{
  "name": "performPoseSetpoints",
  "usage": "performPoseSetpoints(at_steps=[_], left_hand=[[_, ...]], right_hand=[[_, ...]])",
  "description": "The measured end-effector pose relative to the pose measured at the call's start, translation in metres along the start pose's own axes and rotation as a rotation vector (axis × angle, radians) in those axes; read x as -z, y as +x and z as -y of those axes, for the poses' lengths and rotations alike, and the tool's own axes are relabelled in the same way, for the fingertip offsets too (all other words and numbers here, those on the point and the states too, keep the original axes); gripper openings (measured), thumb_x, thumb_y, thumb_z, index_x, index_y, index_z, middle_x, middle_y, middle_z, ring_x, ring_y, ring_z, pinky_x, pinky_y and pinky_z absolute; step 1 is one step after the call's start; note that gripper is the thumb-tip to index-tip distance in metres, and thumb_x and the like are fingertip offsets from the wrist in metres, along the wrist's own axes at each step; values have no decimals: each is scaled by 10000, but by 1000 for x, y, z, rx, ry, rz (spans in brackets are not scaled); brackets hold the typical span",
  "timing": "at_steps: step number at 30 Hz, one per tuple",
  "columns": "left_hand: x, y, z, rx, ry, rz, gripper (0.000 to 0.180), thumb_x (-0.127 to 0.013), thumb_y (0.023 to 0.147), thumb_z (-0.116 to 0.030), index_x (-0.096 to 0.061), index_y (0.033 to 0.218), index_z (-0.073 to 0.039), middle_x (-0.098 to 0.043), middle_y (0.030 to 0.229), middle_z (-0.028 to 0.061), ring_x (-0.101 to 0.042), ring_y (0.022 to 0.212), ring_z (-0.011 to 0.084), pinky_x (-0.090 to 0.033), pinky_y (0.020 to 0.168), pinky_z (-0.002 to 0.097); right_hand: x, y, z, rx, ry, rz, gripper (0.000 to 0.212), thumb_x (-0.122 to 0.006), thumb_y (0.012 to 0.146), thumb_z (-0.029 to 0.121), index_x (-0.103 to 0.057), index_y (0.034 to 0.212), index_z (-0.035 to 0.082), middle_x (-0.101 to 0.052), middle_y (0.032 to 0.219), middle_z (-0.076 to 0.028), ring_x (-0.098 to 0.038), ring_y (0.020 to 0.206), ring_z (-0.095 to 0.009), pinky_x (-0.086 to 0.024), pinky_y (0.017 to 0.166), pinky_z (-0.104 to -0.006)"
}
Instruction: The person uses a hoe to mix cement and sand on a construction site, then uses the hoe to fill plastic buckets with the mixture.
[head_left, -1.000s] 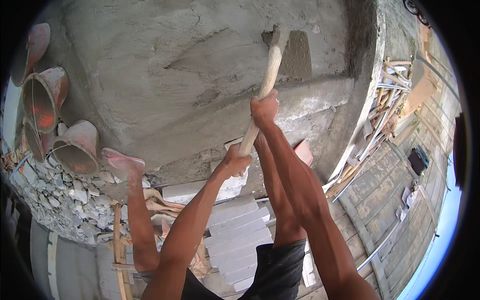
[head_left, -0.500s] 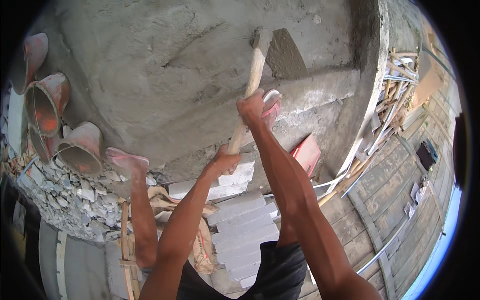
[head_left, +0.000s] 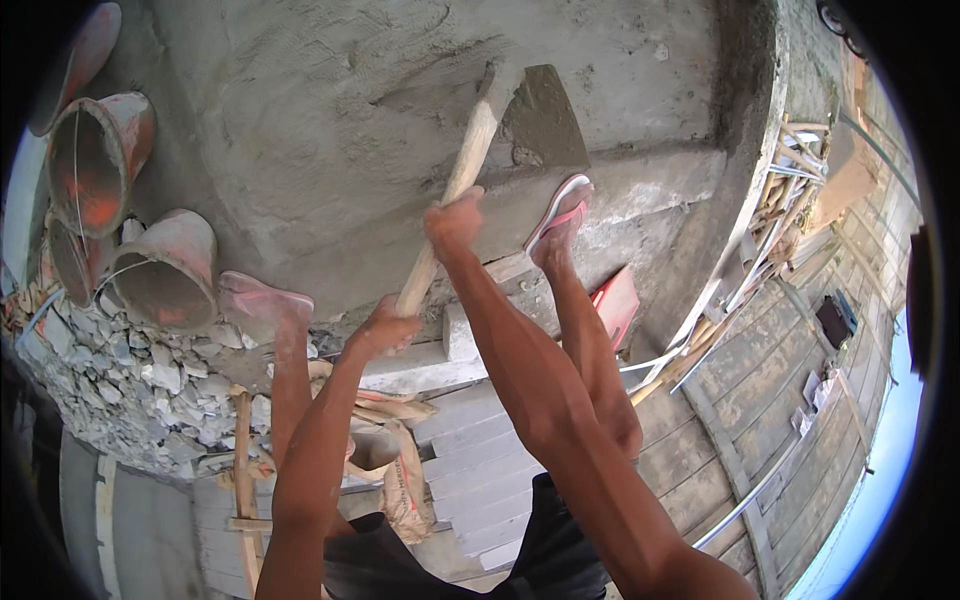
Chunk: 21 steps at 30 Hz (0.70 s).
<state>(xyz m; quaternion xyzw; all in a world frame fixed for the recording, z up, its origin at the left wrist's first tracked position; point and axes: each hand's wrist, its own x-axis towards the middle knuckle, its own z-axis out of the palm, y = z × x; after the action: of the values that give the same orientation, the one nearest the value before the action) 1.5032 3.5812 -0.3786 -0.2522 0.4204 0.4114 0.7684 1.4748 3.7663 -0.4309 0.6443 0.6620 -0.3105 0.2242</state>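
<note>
Both hands grip the wooden handle of a hoe (head_left: 471,147). My left hand (head_left: 384,329) is closed round its near end. Farther up, my right hand (head_left: 455,222) wraps the shaft below the head. The hoe's flat, mortar-smeared blade (head_left: 546,118) rests against the wet grey mortar (head_left: 330,150) spread in front of me. My feet, in pink flip-flops (head_left: 560,215), are planted wide apart, the right one close to the blade.
Several orange, cement-stained buckets (head_left: 172,265) stand or lie at the left beside broken rubble (head_left: 130,385). Grey blocks (head_left: 480,465) are stacked below my arms, near a paper sack (head_left: 405,490). A concrete edge (head_left: 745,200) and bamboo poles (head_left: 795,175) line the right.
Both hands and the hoe have shifted left, with the blade moving left and slightly nearer. My right foot shows more fully now. The grip on the handle is unchanged.
</note>
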Motion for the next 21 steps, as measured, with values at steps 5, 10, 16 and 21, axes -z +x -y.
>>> performPoseSetpoints(at_steps=[5,10,16,21], left_hand=[[66,-41,13,-1,0,-36,289,-652,811,-72,-508,1055,-14,-521,640,21,-476,493,108,-379,419,290],[125,-88,31,7,107,-78,260,-659,796,-69,-536,1017,-9,-518,616,22,-470,439,110,-382,384,299],[152,-180,63,47,188,-150,232,-618,802,-35,-547,1021,-8,-522,611,38,-498,440,120,-412,381,297],[117,-188,102,-512,695,-399,342,-665,783,-88,-606,1111,-11,-608,776,75,-619,622,154,-505,547,322]], right_hand=[[-56,-49,26,-29,55,30,508,-709,796,113,-386,1166,-15,-664,979,-313,-662,960,-472,-535,848,-490],[-105,-104,44,-38,172,51,501,-709,795,88,-373,1156,-3,-652,994,-331,-650,981,-484,-527,849,-500],[-118,-207,42,-67,356,129,529,-702,789,70,-375,1198,-7,-624,1013,-346,-612,997,-532,-482,864,-524],[-77,-229,26,108,517,15,585,-654,809,51,-368,1313,-30,-582,1046,-278,-636,870,-410,-502,814,-471]])
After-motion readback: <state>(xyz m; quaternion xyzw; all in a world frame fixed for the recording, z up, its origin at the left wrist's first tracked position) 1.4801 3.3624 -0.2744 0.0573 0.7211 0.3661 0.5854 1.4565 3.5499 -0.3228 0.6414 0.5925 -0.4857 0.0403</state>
